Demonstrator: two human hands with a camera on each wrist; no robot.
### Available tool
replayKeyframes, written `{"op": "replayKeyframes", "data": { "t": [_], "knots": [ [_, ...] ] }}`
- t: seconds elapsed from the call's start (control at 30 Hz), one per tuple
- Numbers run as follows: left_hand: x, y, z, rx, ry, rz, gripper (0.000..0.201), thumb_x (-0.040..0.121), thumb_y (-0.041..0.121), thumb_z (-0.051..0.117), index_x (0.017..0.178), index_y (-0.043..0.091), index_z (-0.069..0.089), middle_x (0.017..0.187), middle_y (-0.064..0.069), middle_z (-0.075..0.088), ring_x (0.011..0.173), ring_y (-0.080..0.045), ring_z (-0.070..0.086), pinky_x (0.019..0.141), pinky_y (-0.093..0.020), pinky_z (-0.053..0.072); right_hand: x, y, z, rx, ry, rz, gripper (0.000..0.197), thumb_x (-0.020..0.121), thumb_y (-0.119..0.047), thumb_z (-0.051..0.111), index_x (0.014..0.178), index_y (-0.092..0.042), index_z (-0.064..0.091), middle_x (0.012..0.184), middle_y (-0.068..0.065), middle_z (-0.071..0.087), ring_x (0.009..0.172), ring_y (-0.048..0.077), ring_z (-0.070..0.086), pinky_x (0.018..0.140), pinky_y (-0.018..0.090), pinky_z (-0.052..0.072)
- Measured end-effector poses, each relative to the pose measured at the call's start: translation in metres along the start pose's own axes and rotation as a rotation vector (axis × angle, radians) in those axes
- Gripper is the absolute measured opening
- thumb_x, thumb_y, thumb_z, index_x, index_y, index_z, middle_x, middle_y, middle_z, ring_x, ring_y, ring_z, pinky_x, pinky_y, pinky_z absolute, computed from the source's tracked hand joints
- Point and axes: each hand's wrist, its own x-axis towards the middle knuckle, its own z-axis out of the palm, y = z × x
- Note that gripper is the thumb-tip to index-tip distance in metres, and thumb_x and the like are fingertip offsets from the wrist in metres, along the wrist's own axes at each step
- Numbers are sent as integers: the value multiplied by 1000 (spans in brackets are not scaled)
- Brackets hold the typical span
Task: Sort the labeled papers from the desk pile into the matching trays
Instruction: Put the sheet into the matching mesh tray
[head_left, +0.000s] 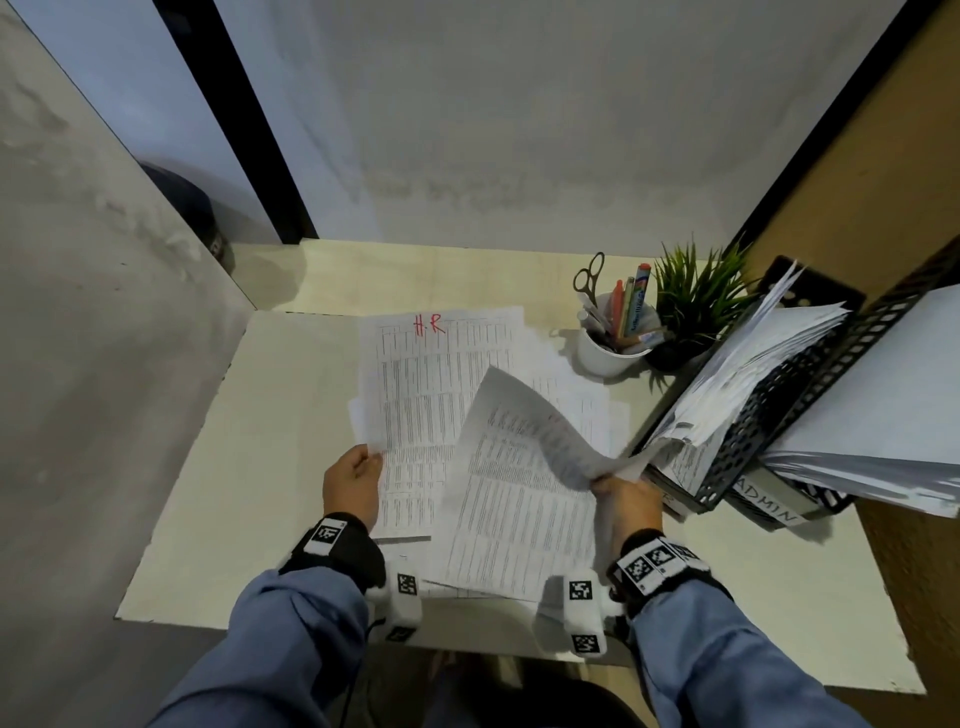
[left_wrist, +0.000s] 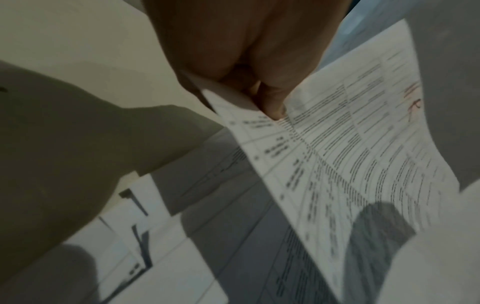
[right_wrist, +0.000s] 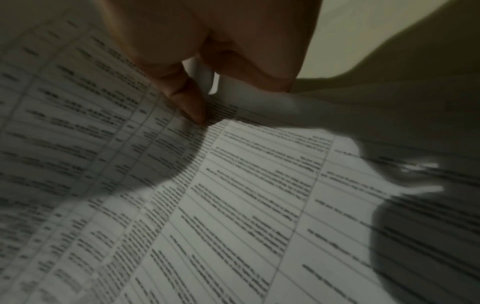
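Paper sheets: light, limp, creasing easily. Left hand (head_left: 352, 486) pinches HR-marked sheet (head_left: 415, 384) at near edge, over desk pile (head_left: 519, 519). Right hand (head_left: 631, 501) pinches curling sheet (head_left: 524, 415) by corner, beside stacked trays (head_left: 748, 447). Best held at edges.

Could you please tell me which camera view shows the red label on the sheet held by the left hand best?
The head view: the red label reads H.R clearly. The left wrist view shows it blurred at the sheet's far end; the right wrist view shows only printed tables.
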Motion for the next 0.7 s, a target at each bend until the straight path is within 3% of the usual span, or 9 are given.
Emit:
{"op": "replayKeyframes", "data": {
  "t": [0.07,0.17,0.23,0.3,0.4,0.5,0.57,0.6,0.7],
  "knots": [
    [0,1,0,-18,-15,1,21,96,2,45,96,12,65,86,-6,64,71,-17,57,63,-20,46,-1,2,1,15,-2,20,23,80,13,52,101,9,60,107,20,63,84,25,52,69,31,41],
    [-1,-4,2,8,-95,7,28,95,2,46,86,19,66,86,-6,62,74,-18,52,65,-21,41,-2,0,9,24,-62,12,25,72,12,59,91,-4,63,100,8,65,93,27,57,92,42,41],
    [-6,-5,7,24,-160,21,33,94,-3,46,84,20,68,89,-6,64,77,-16,53,67,-18,40,2,-3,13,4,-101,-5,29,68,12,64,93,-3,65,100,7,68,97,29,61,96,45,43],
    [-11,-3,11,53,-213,7,36,91,-10,45,77,14,68,87,-6,65,78,-15,55,71,-16,41,8,-6,18,22,-148,-32,31,68,15,63,91,-5,63,98,9,69,97,31,62,90,43,46],
    [-16,1,18,42,-273,-56,57,80,-24,36,54,15,69,84,-6,68,86,-16,60,87,-24,40,14,-10,23,18,-162,-21,35,69,19,58,89,-10,57,98,16,67,91,31,63,84,40,50],
    [-12,5,26,64,-201,-132,49,65,-26,26,42,4,56,97,-11,67,99,-23,57,95,-31,36,14,-10,22,-46,-190,-43,25,87,14,46,94,-8,55,85,15,65,70,20,58,52,20,52],
    [-2,4,31,117,-103,-159,44,67,-21,28,48,7,56,93,-10,66,100,-29,59,92,-31,41,20,-4,18,-41,-209,-43,27,91,9,44,77,-8,60,61,3,69,57,16,59,41,14,47],
    [4,5,33,136,-69,-169,44,70,-18,30,54,11,59,91,-11,66,100,-33,61,90,-32,45,21,0,15,-37,-236,-42,29,87,5,50,64,-9,62,50,-1,65,52,15,58,39,14,46],
    [11,17,43,287,-51,-204,28,86,-1,42,98,12,64,113,-14,64,107,-35,59,94,-36,48,36,18,8,-31,-364,-31,15,50,-22,78,49,-11,69,58,6,64,49,15,60,47,20,50]
  ]
}}
